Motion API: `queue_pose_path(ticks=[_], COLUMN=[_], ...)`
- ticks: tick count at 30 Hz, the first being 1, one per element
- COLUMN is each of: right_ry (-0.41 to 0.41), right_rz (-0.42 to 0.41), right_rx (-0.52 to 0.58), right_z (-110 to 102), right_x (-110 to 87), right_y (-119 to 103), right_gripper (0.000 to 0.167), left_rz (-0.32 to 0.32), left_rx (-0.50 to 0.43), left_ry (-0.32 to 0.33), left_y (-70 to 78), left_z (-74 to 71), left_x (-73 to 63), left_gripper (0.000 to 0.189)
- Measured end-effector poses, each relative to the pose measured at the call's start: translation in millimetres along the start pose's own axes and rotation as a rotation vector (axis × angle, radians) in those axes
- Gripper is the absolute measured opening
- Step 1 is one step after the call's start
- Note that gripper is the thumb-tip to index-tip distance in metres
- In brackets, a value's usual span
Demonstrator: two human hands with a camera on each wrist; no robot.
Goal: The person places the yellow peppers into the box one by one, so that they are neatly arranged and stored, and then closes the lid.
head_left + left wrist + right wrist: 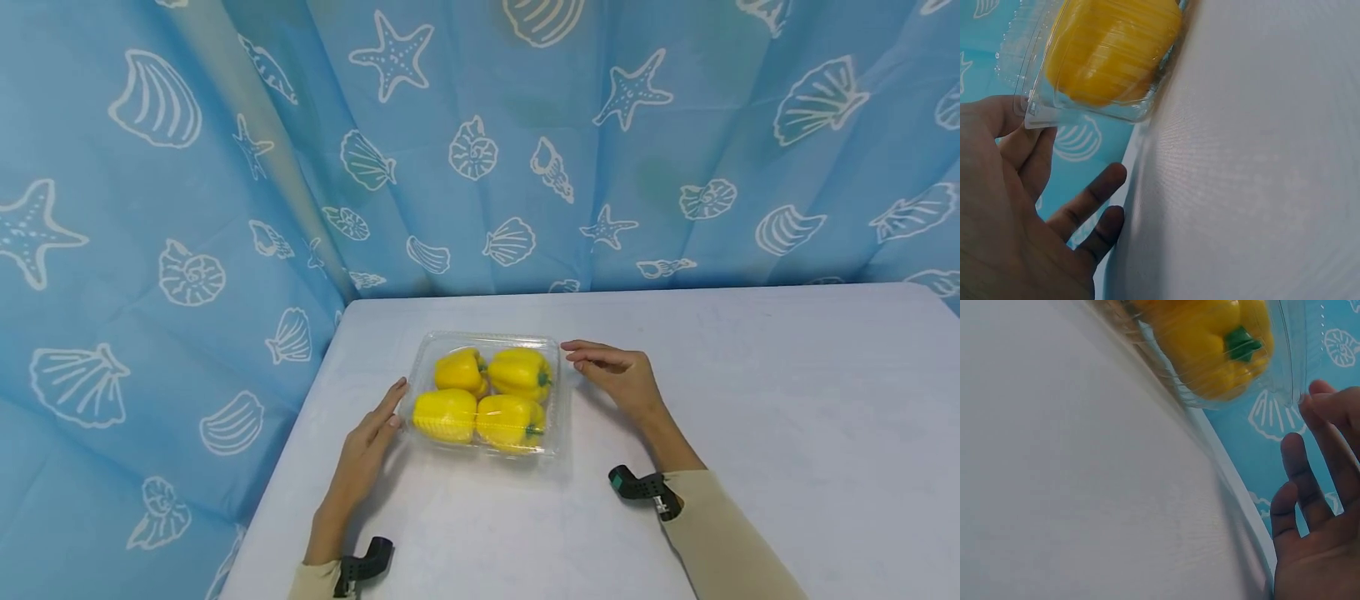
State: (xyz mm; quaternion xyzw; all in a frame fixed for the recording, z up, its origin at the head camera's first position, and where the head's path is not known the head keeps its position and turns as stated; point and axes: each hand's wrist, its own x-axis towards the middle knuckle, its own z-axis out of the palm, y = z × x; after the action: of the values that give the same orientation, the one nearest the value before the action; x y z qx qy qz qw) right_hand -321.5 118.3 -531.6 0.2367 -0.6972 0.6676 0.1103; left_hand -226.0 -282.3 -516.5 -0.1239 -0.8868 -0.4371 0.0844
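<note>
A clear plastic clamshell box (558, 392) lies on the white table with several yellow bell peppers (445, 415) inside. Its lid looks closed. At the box's left side is my left hand (362, 454), with its fingers straight along the rim; in the left wrist view the thumb (1004, 114) touches the rim corner and the lower fingers are spread. Near the far right corner, my right hand (628, 383) has its fingertips (1305, 403) at the rim, with the lower fingers loosely extended. A pepper with a green stem (1242, 344) shows through the plastic in the right wrist view.
A white cloth (787, 417) covers the table, which extends well to the right of the box. Blue curtain (465, 83) with white shell and starfish drawings hangs behind and along the left edge. A black camera mount (637, 485) sits on each wrist.
</note>
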Motion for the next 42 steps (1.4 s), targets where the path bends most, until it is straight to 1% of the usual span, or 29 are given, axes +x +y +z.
queue_pose_path(ticks=[2, 3, 6, 8, 9, 12, 18, 24, 29, 33, 38, 42], right_ry=[0.04, 0.064, 0.111, 0.107, 0.091, 0.045, -0.005, -0.04, -0.044, -0.044, -0.049, -0.051], right_rz=[0.02, 0.049, 0.174, 0.261, 0.293, 0.345, 0.378, 0.398, 0.423, 0.437, 0.429, 0.419], right_rx=[0.019, 0.021, 0.009, 0.003, 0.004, 0.015, 0.059, 0.097, 0.112, 0.095, 0.085, 0.101], right_z=[1.0, 1.8, 5.4, 8.4, 9.8, 14.2, 23.6, 29.4, 32.4, 34.6, 37.6, 39.8], right_x=[-2.6, -4.2, -10.2, -15.1, -17.8, -26.1, -42.3, -57.6, -66.6, -71.9, -77.8, -81.1], right_y=[-2.2, -3.5, -8.1, -11.6, -13.3, -18.4, -29.6, -39.1, -43.2, -44.4, -46.8, -49.7], right_gripper=[0.016, 0.017, 0.027, 0.035, 0.037, 0.04, 0.041, 0.043, 0.043, 0.042, 0.039, 0.037], left_rz=[0.02, 0.024, 0.03, 0.027, 0.025, 0.025, 0.033, 0.032, 0.031, 0.036, 0.035, 0.04], left_rx=[0.006, 0.007, 0.011, 0.013, 0.011, 0.011, 0.01, -0.032, -0.066, -0.063, -0.045, -0.042], left_ry=[-0.004, -0.005, -0.007, -0.007, -0.007, -0.008, -0.001, 0.002, 0.005, 0.003, -0.005, -0.004], left_y=[-0.3, -0.2, -0.2, -0.1, 0.0, 0.0, -1.1, -0.5, 1.6, 1.1, 0.3, 1.4], left_z=[0.0, -0.2, -0.6, -0.9, -1.0, -0.7, -1.1, -0.1, 0.5, 0.1, 0.0, -0.2], left_x=[0.0, 0.2, 0.4, 0.2, 0.1, -0.1, 0.5, 0.5, -0.3, -0.1, -0.4, -0.6], left_gripper=[0.046, 0.046, 0.046, 0.046, 0.046, 0.046, 0.046, 0.045, 0.045, 0.045, 0.046, 0.046])
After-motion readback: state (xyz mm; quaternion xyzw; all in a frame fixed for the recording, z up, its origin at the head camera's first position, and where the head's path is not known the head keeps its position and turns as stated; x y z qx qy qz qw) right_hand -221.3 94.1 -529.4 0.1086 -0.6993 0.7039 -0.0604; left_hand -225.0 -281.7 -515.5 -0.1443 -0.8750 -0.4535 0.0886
